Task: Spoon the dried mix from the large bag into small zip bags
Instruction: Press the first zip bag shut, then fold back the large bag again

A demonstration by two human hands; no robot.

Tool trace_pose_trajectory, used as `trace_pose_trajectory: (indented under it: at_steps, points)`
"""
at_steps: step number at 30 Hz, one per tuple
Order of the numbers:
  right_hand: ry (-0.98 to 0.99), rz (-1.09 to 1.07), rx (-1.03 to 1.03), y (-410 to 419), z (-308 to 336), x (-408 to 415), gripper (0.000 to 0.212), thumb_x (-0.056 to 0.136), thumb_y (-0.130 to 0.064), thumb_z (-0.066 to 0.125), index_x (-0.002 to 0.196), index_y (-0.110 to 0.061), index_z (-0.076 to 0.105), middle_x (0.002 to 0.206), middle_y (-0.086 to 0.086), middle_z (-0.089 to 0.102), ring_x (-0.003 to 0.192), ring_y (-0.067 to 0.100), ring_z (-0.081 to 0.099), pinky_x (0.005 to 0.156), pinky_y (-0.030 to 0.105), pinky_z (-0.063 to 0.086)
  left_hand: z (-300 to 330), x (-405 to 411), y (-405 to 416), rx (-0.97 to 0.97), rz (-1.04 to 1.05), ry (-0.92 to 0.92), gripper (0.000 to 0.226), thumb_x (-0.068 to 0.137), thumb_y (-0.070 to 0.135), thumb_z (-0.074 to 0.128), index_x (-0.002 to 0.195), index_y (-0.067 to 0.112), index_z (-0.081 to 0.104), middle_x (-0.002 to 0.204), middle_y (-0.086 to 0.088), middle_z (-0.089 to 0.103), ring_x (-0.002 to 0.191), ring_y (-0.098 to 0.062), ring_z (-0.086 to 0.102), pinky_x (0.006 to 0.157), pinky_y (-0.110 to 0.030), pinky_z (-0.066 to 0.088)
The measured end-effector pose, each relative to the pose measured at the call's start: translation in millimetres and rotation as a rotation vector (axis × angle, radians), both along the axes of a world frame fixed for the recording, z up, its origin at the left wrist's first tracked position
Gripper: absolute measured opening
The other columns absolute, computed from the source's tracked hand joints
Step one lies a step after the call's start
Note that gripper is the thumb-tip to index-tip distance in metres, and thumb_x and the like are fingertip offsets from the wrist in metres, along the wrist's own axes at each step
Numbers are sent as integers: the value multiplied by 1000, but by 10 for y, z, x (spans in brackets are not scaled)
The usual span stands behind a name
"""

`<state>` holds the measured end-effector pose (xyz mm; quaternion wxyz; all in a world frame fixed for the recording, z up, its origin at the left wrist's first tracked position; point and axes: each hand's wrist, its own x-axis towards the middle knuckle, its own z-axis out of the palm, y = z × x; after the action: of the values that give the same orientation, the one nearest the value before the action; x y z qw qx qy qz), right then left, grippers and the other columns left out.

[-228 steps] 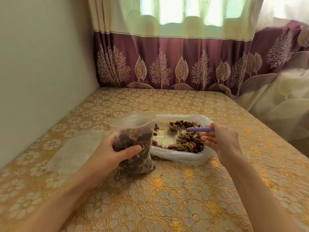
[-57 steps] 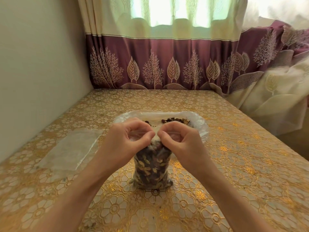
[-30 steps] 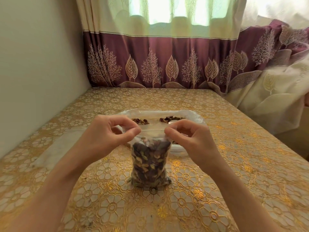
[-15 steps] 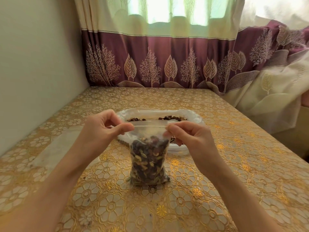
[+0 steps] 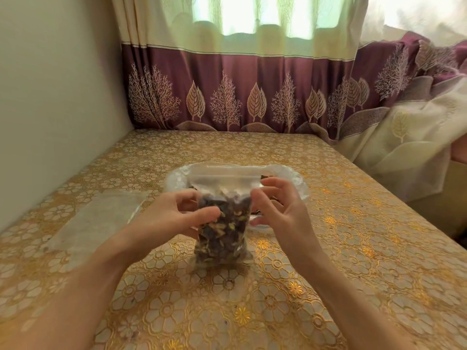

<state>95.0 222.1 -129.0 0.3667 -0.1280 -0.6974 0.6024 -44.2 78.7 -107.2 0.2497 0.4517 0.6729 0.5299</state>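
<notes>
Both hands (image 5: 177, 218) dropped to the filled small zip bag (image 5: 223, 233) (standing upright).

A home room: patterned curtains (image 5: 240, 97) behind a gold floral tablecloth (image 5: 353, 248)

Cloth (image 5: 328, 248): gold, cream flower-and-lattice pattern, some flowers bright yellow. Curtain (image 5: 252, 72): pale cream-green top, maroon band below with beige tree and leaf motifs, thin dark line between. Wall (image 5: 50, 84): plain off-white. Zip bag (image 5: 222, 231): clear, mix inside dark purple-brown with green and tan bits. Large bag (image 5: 290, 178): translucent white. Flat bags (image 5: 96, 218): clear, cloudy.
</notes>
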Motion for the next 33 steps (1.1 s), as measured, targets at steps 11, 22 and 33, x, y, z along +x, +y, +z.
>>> trace_pose_trajectory:
  at_steps: [11, 22, 33]
  points:
    - [-142, -102, 409, -114, -12, -22, 96, 68, -52, 69, 147, -37, 17, 130, -14, 45, 117, 2, 51, 98, 31, 49, -31, 181, 125, 281, -26, -208, 48, 75, 40, 59, 115, 13, 63, 103, -5, 72, 94, -19, 69, 74, -22, 55]
    - [-188, -898, 468, 902, -28, 141, 66, 82, -31, 69, 137, -13, 37, 112, 8, 60, 89, 25, 60, 78, 34, 49, -462, -565, -76, -409, 702, 792, 54, 95, 40, 41, 145, 25, 28, 152, 1, 28, 140, -20, 21, 113, -49, 19]
    - [-662, -889, 454, 1427, -328, 71, 65, 88, -40, 56, 140, -7, 37, 122, 22, 58, 114, 39, 44, 93, 43, 34, -570, -688, -36, -710, 682, 806, 50, 97, 44, 28, 142, 24, 33, 150, 3, 32, 137, -18, 28, 111, -50, 21]
